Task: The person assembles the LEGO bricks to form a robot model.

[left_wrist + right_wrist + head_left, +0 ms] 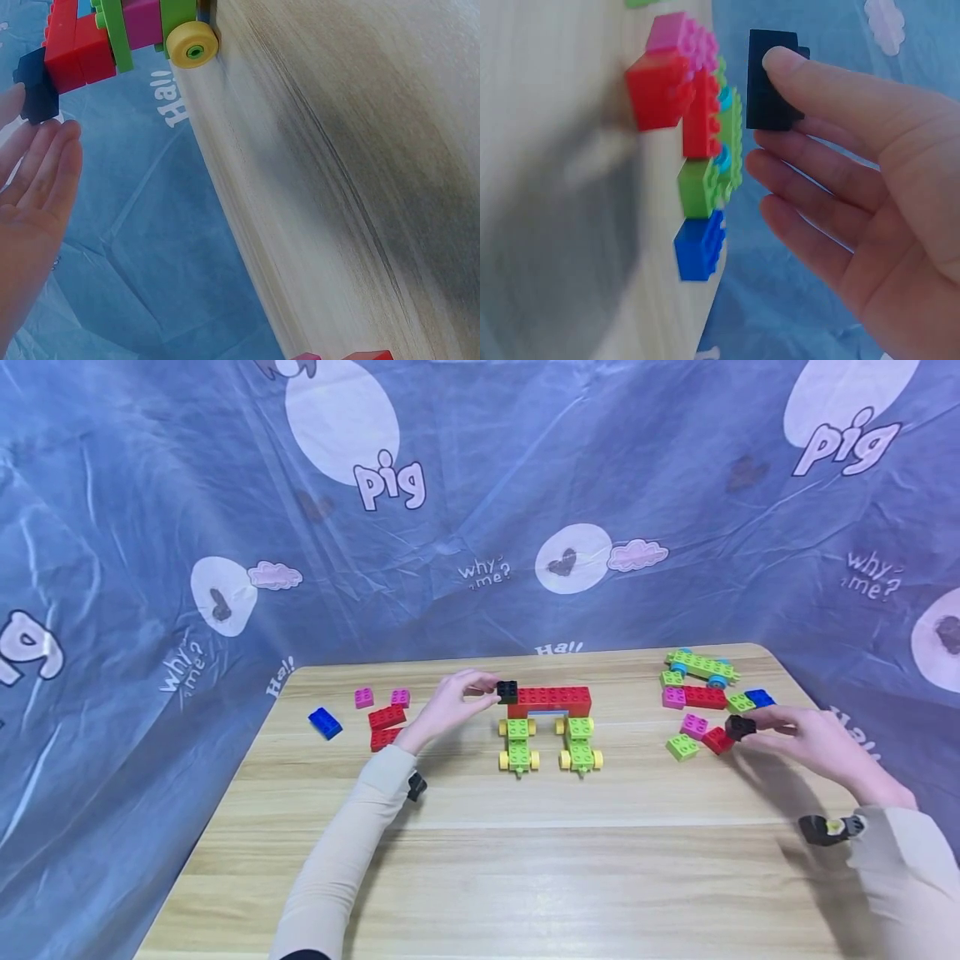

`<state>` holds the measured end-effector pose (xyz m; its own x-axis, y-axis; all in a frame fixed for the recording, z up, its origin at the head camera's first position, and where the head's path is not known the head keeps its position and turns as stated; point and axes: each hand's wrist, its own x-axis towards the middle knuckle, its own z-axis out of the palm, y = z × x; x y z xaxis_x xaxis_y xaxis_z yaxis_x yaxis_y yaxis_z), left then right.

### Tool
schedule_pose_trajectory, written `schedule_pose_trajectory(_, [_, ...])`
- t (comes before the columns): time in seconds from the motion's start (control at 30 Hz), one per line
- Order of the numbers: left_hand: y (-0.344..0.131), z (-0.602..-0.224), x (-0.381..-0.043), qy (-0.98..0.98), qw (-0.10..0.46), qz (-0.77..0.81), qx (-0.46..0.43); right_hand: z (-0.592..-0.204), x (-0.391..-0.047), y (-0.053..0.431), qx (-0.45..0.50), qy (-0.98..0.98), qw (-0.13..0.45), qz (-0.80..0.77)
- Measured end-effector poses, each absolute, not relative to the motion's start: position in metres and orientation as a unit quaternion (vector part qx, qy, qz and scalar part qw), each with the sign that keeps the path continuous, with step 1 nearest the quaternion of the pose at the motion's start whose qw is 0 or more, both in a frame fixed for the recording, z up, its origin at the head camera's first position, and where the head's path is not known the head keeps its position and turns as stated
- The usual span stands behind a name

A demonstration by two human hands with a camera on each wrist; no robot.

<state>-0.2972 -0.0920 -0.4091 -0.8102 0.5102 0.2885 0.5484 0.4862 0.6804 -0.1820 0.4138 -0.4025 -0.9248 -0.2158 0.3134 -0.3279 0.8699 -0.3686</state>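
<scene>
Head view: left hand, narrowly parted, pinches black brick at red bricks; right hand likewise pinches black block.

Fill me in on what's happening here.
A person's left hand pinches a black block at the left end of the red top of a build with yellow wheels; whether it is attached, I can't tell. The right hand holds a second black block up near the loose blocks.
</scene>
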Motion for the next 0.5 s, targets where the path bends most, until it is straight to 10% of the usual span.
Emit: schedule_pose_trajectory(0.5, [-0.092, -0.409, -0.297, -0.858, 0.023, -0.410, -0.308, -0.379, -0.203, 0.374, 0.151, -0.960, 0.132, 0.195])
